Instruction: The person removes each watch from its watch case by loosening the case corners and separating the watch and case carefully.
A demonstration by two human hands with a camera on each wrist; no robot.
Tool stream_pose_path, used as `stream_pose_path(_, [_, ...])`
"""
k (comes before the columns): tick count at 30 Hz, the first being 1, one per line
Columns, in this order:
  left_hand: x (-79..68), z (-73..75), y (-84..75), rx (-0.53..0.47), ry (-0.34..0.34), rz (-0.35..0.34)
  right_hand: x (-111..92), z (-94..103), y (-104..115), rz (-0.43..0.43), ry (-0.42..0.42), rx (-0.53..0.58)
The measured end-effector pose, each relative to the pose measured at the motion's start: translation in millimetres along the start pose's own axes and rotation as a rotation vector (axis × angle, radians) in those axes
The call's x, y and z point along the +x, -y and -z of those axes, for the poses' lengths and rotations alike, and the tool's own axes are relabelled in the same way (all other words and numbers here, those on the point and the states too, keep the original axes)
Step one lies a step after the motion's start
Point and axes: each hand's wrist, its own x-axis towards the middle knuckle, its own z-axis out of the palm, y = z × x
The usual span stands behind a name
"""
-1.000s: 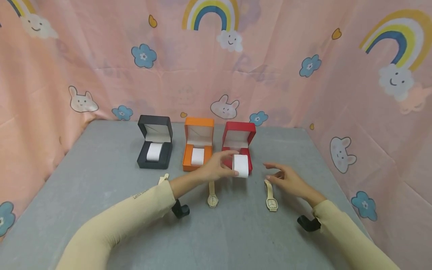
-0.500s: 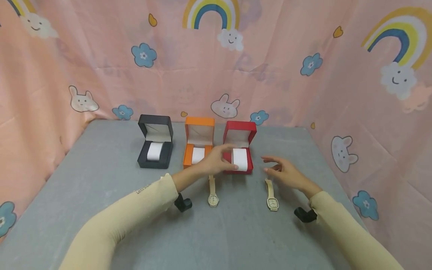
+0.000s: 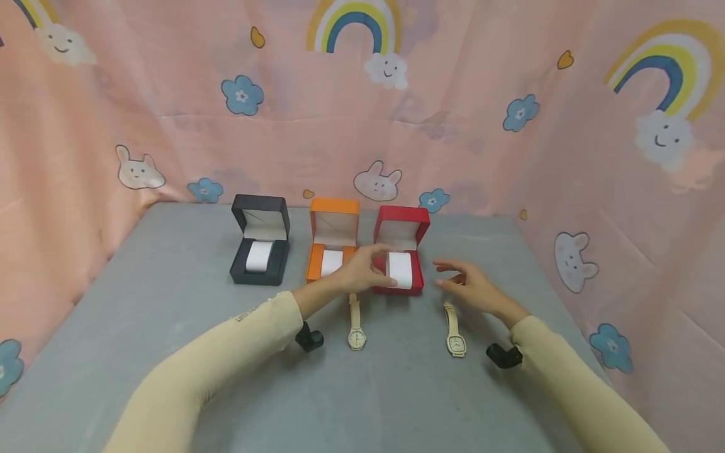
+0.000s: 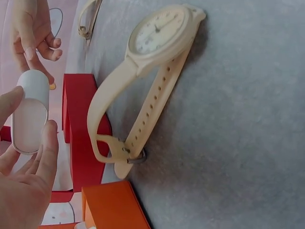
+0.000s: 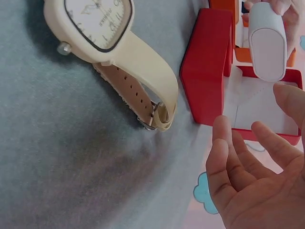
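My left hand (image 3: 362, 272) pinches a white watch cushion (image 3: 400, 270) between thumb and fingers at the base of the open red watch box (image 3: 418, 277). In the right wrist view the cushion (image 5: 268, 53) overlaps the box opening; whether it touches the box floor I cannot tell. My right hand (image 3: 474, 289) is just right of the red box, fingers loosely spread, holding nothing. A cream watch with a rounded-square face (image 3: 455, 345) lies in front of it. Another cream watch, with a round face (image 3: 357, 340), lies on the table below my left wrist.
An orange watch box (image 3: 334, 207) and a black one (image 3: 259, 202) stand open left of the red box, each with a white cushion inside. All three rest on a grey table (image 3: 396, 396). A printed pink curtain (image 3: 317, 138) hangs behind and at the sides.
The cushion has moved from in front of the red box back over its base, carried by my left hand. My right hand has shifted slightly left. A third watch is now hidden by my left sleeve.
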Motion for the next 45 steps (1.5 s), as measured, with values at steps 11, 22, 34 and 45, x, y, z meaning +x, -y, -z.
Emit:
stream_pose_path(11, [9.7,-0.7,2.3,0.052,-0.026,-0.001,6,-0.5,-2,0.008,0.006,-0.003])
stream_pose_path(22, [17.7,0.7,0.3,0.058,-0.031,0.041,13,3.4,-2,-0.045,0.005,-0.02])
stream_pose_path(34, [24.3,-0.3,3.6,0.071,-0.037,0.042,20,-0.4,-8,-0.046,-0.006,0.01])
stream_pose_path(45, [31.7,-3.5,10.1,0.101,-0.044,0.052,26,-4.7,-8,-0.037,-0.002,0.033])
